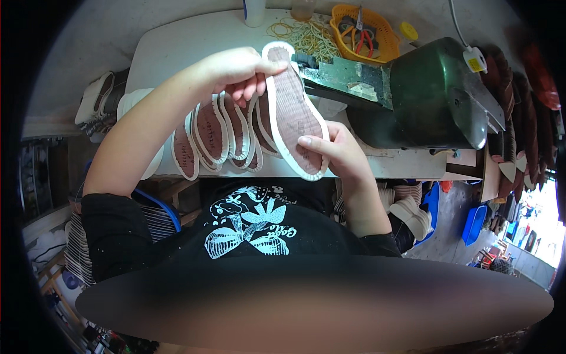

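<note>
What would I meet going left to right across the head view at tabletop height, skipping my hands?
Stacked white-edged pieces, the table row's leftmost sole, the held sole, the green machine's rounded body, hanging brown pieces.

And there's glare at the far right, the bright opening (545,221) bleached almost white, while the worktable (171,47) sits in soft, even light and the lower left sinks into gloom! Glints catch the dark green machine housing (433,94), the raised sole (295,118) reads crisp, and a smooth oval blur swallows the bottom, fisheye edges bending into black corners!
</note>
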The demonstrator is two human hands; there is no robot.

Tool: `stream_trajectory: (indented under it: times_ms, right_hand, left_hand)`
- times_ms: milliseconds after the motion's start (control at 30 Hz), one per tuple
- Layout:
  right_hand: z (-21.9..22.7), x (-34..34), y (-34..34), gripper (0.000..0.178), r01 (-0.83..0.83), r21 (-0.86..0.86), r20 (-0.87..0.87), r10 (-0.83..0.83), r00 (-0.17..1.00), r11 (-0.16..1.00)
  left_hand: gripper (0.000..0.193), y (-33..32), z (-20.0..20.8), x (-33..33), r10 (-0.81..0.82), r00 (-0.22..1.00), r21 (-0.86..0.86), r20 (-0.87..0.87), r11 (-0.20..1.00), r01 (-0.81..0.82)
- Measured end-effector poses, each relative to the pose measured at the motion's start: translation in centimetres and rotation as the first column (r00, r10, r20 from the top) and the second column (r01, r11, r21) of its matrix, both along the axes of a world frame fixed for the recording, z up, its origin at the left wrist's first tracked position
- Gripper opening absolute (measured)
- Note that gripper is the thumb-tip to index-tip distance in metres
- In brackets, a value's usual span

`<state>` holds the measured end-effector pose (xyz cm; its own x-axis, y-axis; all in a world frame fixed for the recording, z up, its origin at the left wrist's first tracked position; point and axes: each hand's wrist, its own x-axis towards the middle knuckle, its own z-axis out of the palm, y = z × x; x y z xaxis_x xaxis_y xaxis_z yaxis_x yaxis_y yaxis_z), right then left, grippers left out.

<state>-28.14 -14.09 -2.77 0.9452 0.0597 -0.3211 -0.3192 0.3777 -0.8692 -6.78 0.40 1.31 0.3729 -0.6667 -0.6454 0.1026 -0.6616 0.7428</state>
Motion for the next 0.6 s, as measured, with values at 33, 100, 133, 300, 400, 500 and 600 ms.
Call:
stream_trajectory:
  times_ms: [33,100,133,300,400,500,600]
  right_hand:
    - [-0.7,-0.1,0.0,0.023,0.002,0.007,-0.009,-0.002,1.000,1.000]
    - [-2.2,-0.1,0.2,0.023,0.184,0.127,-0.012,-0.184,0.983,0.975]
    - [-2.3,0.2,0.4,0.024,0.225,0.156,-0.007,-0.227,0.974,0.962]
    - [-1.7,3.5,1.6,0.026,0.304,0.280,0.015,-0.321,0.947,0.911]
    - [-1.7,5.9,3.3,0.028,0.312,0.482,-0.049,-0.330,0.943,0.819]
    - [-0.8,7.5,5.4,0.028,0.353,0.489,-0.009,-0.401,0.916,0.797]
    - [-0.8,4.9,8.7,0.028,0.130,0.089,0.156,-0.143,0.977,0.987]
  left_hand:
    - [0.054,-0.2,0.1,0.2,-0.012,0.999,-0.001,0.045,1.000,0.012]
    - [0.054,-1.1,0.7,0.7,-0.043,0.992,0.036,0.120,0.999,0.039]
    - [0.059,-1.4,0.7,0.7,-0.054,0.977,0.043,0.204,0.998,0.046]
    - [0.062,-2.5,-0.8,3.2,-0.015,0.932,0.059,0.362,0.998,-0.007]
    - [0.061,-1.7,-2.2,5.0,0.030,0.874,0.030,0.485,0.998,-0.051]
    - [0.062,0.5,-2.0,5.9,0.357,0.860,-0.258,0.366,0.926,-0.275]
    - [0.060,7.3,-3.1,6.3,0.676,0.727,-0.550,0.122,0.656,-0.518]
